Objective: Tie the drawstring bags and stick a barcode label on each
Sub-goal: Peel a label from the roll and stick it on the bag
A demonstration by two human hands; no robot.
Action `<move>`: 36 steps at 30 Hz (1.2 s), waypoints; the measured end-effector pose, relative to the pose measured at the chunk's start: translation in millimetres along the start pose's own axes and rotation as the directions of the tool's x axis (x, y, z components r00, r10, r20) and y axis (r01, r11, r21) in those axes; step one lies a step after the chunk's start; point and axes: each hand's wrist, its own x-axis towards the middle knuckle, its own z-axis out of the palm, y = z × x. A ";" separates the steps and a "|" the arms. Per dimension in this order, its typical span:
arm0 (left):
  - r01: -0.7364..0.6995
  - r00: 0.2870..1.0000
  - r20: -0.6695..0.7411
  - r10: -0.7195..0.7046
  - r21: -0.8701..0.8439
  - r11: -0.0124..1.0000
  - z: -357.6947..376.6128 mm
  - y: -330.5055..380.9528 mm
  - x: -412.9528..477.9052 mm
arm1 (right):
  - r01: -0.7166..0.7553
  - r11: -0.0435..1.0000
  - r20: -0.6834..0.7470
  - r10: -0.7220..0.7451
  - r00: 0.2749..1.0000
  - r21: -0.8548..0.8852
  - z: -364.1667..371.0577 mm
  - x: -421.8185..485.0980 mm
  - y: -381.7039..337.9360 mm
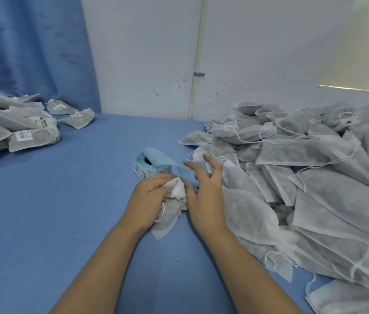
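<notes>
Left hand (150, 197) grips the gathered neck of a drawstring bag (167, 217) whose body trails toward the camera on the desk (65, 211), while the right hand (203, 189) hovers spread and empty beside it, likely freer to reach the label roll (150, 166) just beyond.

Barcode labels (23, 135) on bags (43, 142) and roll (143, 172), print illegible.

Blue cloth-covered surface (70, 200), scuffed white wall (142, 55), blue curtain (27, 41) at left, white pipe (198, 57) running up wall, pale yellow panel (360, 46) at right
</notes>
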 end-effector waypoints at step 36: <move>0.095 0.994 -0.046 -0.098 -0.070 0.993 -5.4 -0.8 4.5 | -0.237 0.878 0.053 0.237 0.970 0.417 -3.3 2.4 2.1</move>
